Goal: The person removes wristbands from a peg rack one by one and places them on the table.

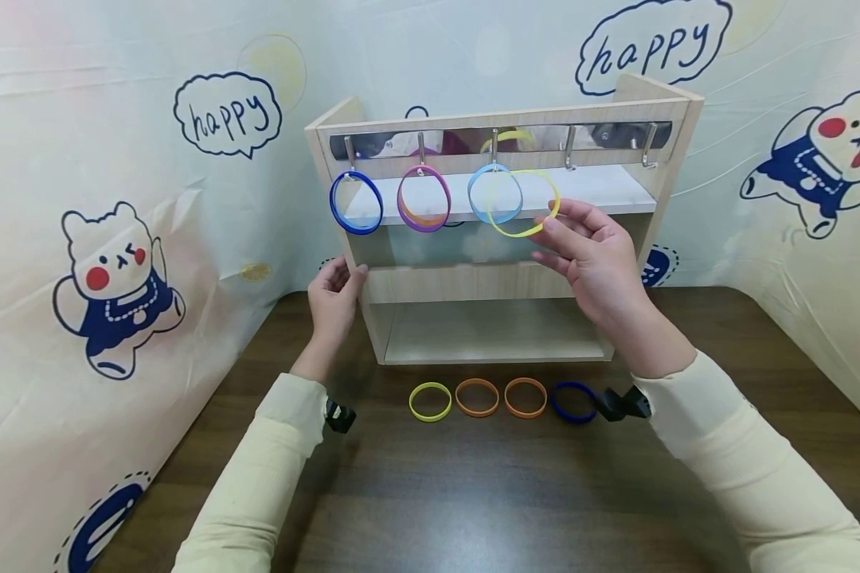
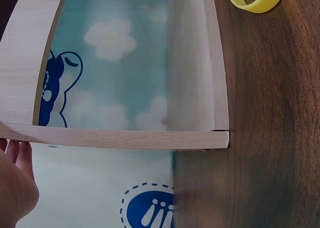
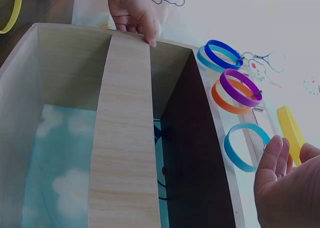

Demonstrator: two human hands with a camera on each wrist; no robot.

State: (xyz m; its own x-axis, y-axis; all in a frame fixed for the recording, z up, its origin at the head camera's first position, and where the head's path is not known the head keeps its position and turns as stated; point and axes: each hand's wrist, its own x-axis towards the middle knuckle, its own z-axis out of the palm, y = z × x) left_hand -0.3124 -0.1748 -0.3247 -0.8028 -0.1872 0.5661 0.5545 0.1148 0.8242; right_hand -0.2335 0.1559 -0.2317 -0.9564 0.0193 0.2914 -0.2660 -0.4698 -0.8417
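My right hand (image 1: 595,255) pinches a yellow wristband (image 1: 521,234) between thumb and fingers, in front of the rack's hook strip. Seen from the head, this band overlaps a light blue wristband (image 1: 497,220) on the middle hook. My left hand (image 1: 334,298) grips the left side panel of a wooden shelf rack (image 1: 473,282), its thumb at the front edge. A dark blue wristband (image 1: 357,230) hangs on the leftmost hook, with a lighter blue one behind it in the right wrist view. The second hook carries a purple wristband (image 3: 242,95) and an orange wristband (image 3: 225,103).
On the dark wooden table (image 1: 430,493), a row before the rack holds a yellow-green wristband (image 1: 430,419), two orange wristbands (image 1: 477,414) and a dark blue wristband (image 1: 572,419). Metal hooks (image 1: 569,147) line the strip rightward. A printed cloth (image 1: 150,48) stands behind.
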